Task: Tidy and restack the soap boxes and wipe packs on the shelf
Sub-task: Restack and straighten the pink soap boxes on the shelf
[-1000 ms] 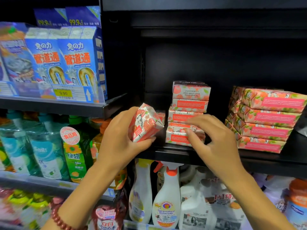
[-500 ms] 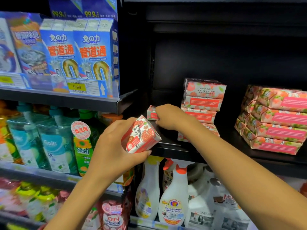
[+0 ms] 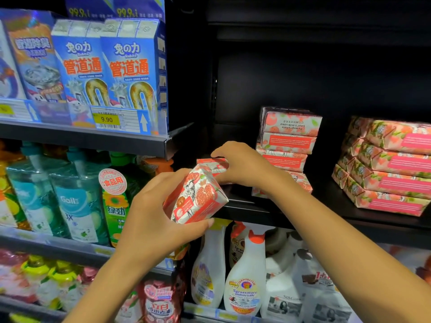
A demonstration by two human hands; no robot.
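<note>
Up close, the left hand [image 3: 149,220] grips a tilted soap box [image 3: 196,197] before the shelf [image 3: 251,212] edge, the right hand [image 3: 245,166] clasping a second box [image 3: 211,163] on it.

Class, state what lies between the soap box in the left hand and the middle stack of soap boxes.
Head view: the right hand, gripping a second soap box, lies between them.

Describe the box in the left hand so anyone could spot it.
On the dark shelf sit pink soap stacks. Before its left end, the left hand grips a box. It alone is tilted and off the shelf, red-and-white with pomegranates.
</note>
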